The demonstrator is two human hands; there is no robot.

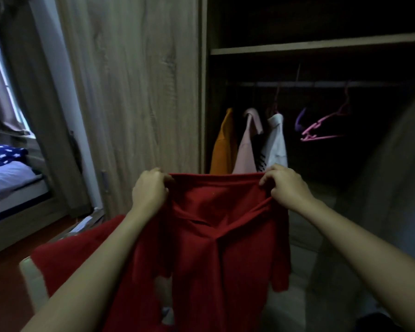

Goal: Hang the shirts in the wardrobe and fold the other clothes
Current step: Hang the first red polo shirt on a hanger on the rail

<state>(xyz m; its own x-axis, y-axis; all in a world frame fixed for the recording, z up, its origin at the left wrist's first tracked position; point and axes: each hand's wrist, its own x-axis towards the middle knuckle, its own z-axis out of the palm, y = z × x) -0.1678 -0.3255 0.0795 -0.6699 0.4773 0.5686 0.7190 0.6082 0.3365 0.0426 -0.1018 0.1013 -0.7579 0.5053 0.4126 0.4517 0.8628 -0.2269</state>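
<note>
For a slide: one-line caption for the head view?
Left hand and right hand hold up a red shirt before the open wardrobe, where three tops hang.

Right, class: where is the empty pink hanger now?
In the head view, the pink hanger hangs from the wardrobe rail, right of the white shirt.

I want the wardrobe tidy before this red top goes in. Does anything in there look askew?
Yes. The empty pink hangers, right of the three hung shirts, tilt steeply instead of hanging level, bunched against a purple hanger. The shirts look orderly.
</note>
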